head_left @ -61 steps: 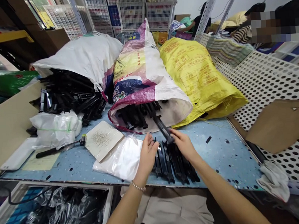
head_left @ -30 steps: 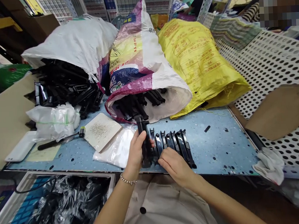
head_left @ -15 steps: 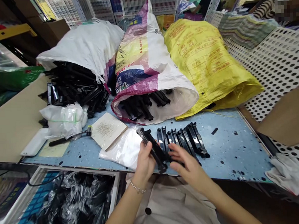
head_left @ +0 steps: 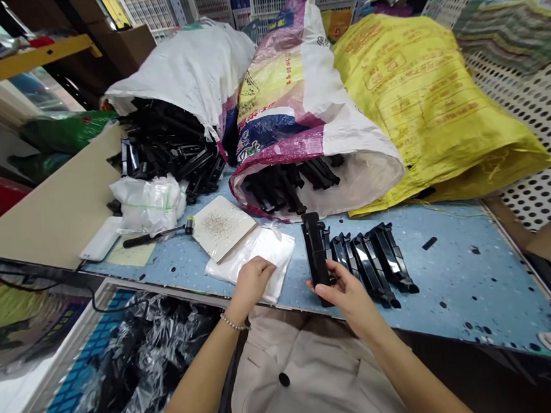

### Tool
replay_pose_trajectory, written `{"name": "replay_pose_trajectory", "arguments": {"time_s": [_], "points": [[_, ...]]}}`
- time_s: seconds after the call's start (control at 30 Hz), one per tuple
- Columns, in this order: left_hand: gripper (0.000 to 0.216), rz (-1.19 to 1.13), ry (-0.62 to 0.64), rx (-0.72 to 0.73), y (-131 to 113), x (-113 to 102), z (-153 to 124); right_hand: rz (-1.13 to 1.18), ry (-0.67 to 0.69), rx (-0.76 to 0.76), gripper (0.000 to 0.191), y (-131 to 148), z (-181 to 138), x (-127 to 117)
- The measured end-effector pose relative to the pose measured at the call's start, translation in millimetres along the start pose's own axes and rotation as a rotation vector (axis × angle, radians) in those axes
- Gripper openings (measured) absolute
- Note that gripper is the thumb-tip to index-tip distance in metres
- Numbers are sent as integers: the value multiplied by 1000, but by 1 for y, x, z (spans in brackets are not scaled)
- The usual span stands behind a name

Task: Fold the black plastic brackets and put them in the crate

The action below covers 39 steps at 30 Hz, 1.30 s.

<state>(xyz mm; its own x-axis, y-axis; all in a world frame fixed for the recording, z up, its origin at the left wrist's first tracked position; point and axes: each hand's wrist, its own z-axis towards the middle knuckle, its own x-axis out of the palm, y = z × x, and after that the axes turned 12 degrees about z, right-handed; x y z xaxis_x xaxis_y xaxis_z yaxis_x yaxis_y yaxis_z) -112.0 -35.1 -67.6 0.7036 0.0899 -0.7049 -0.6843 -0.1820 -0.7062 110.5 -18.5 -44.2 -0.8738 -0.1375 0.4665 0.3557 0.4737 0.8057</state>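
My right hand [head_left: 347, 292] grips a long black plastic part [head_left: 315, 250] near its lower end and holds it upright at the table's front. Right beside it, several more glossy black plastic parts [head_left: 366, 266] lie side by side in a slanted row. Over a stack of thin clear plastic bags [head_left: 277, 246] is my left hand [head_left: 252, 285], its fingers curled together against the bags. Whether a bag is caught between those fingertips is hidden.
Behind are a white sack [head_left: 189, 69] and a printed sack [head_left: 289, 107], both with black parts spilling at their mouths, and a yellow sack [head_left: 418, 100]. A beige tile [head_left: 221, 228], a small hammer [head_left: 159, 234] and a wrapped bundle [head_left: 150, 204] lie left. Below stands a crate [head_left: 107, 292] of bagged parts.
The black part has passed from my left hand to my right and turned upright. My left hand has moved left onto the plastic bags. The view has shifted left.
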Motion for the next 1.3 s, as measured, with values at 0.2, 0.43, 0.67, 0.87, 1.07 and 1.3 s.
{"name": "replay_pose_trajectory", "arguments": {"time_s": [0.2, 0.43, 0.67, 0.87, 1.07, 1.3], "points": [[24, -160, -4, -101, 7, -5, 9, 161, 15, 69, 42, 6, 2, 15], [13, -282, -59, -103, 10, -4, 6, 415, 127, 86, 25, -4, 32, 50], [26, 369, -115, 182, 1, -56, -5, 400, -59, -19, 29, -37, 66, 78], [49, 403, -78, 259, 5, -64, 4, 479, 71, 345, 29, -14, 5, 38], [61, 268, -51, 362, 1, -67, -5, 704, 259, 919, 40, -25, -13, 21], [69, 291, 93, 532, -31, -35, -58, 338, 295, 560, 30, -42, 23, 43]]}}
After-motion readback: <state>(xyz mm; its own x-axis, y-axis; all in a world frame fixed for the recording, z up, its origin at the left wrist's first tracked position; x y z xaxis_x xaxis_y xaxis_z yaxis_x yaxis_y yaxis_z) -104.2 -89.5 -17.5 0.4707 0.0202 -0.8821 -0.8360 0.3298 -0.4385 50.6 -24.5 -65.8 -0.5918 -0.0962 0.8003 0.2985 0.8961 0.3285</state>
